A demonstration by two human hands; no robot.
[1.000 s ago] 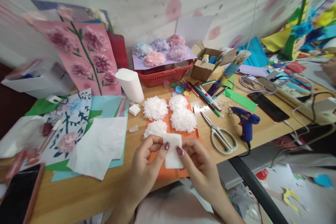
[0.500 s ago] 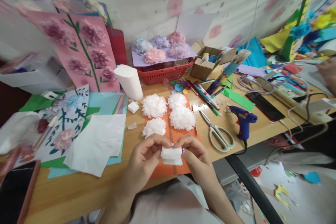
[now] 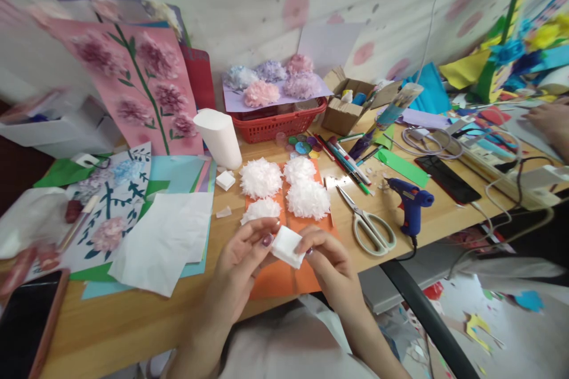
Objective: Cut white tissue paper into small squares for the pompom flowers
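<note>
A small folded white tissue square [image 3: 287, 246] sits between both my hands, just above the near end of an orange paper sheet [image 3: 284, 277]. My left hand [image 3: 242, 260] pinches its left edge with thumb and fingers. My right hand [image 3: 326, 260] grips its right edge, fingers curled. Several fluffy white tissue flowers [image 3: 306, 198] lie on the orange sheet beyond my hands. White-handled scissors [image 3: 371, 228] and a blue glue gun [image 3: 411, 207] lie to the right.
A white paper roll [image 3: 219, 139], a red basket [image 3: 278, 124] topped with pastel flowers, markers [image 3: 349, 163], loose white tissue sheets [image 3: 166, 243], flower artwork and a phone [image 3: 26, 325] crowd the wooden table. Another person's hand [image 3: 549, 121] rests at far right beside cables.
The tissue piece went from a flat upright sheet to a folded, smaller square, now tilted between my fingers. My hands shifted slightly up the orange sheet.
</note>
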